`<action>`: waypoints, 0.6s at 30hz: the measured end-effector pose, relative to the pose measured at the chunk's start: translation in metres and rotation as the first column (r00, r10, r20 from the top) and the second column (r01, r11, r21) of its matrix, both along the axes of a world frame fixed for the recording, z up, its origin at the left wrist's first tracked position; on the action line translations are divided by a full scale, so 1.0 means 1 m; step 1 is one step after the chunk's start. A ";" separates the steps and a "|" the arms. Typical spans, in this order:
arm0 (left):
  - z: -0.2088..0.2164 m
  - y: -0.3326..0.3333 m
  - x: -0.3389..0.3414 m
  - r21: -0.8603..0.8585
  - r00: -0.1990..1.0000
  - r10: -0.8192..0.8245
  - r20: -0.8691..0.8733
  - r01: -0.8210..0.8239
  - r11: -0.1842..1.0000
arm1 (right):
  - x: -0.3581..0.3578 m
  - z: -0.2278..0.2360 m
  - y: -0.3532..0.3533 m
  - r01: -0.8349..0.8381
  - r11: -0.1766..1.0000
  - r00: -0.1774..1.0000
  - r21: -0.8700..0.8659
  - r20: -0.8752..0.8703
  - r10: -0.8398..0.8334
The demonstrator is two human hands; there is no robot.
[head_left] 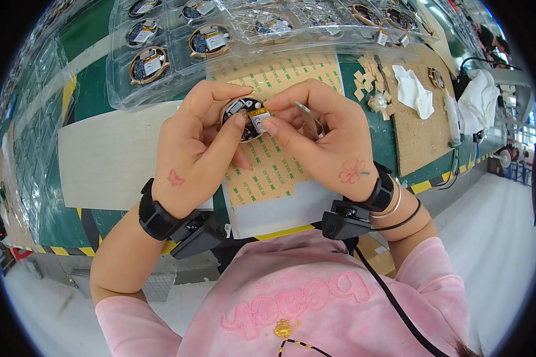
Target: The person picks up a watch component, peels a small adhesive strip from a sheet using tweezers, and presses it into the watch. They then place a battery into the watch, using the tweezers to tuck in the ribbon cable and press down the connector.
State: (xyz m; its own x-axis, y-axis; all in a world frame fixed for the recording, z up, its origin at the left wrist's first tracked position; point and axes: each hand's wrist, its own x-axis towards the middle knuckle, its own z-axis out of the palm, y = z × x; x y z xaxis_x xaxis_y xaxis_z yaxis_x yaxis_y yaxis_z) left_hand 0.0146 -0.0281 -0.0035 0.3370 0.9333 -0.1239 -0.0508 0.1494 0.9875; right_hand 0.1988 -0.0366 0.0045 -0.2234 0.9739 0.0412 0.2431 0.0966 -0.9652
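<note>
Watch module (251, 122), circuit side up

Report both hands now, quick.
Left hand: closed, holding the round electronic device.
Right hand: closed, holding metal tweezers, fingertips at the device's white rectangular part.

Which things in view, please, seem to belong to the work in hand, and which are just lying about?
Likely part of the job:
round module, in left hand and right hand;
metal tool, right hand;
clear tray of modules.

Apparently lying about:
crumpled white cloth;
pale board.
</note>
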 end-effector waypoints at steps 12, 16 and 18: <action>-0.003 0.000 -0.001 0.006 1.000 -0.014 -0.010 0.014 1.000 | 0.002 0.008 0.002 -0.005 0.982 0.991 -0.190 -0.129 -0.020; -0.004 0.000 -0.001 0.010 1.000 0.000 -0.010 0.000 1.000 | 0.003 0.009 0.001 -0.001 0.986 0.999 -0.168 -0.034 -0.004; -0.004 0.000 0.000 0.007 1.000 0.020 -0.005 -0.020 1.000 | 0.003 0.009 0.002 0.003 0.983 0.999 -0.186 -0.032 -0.009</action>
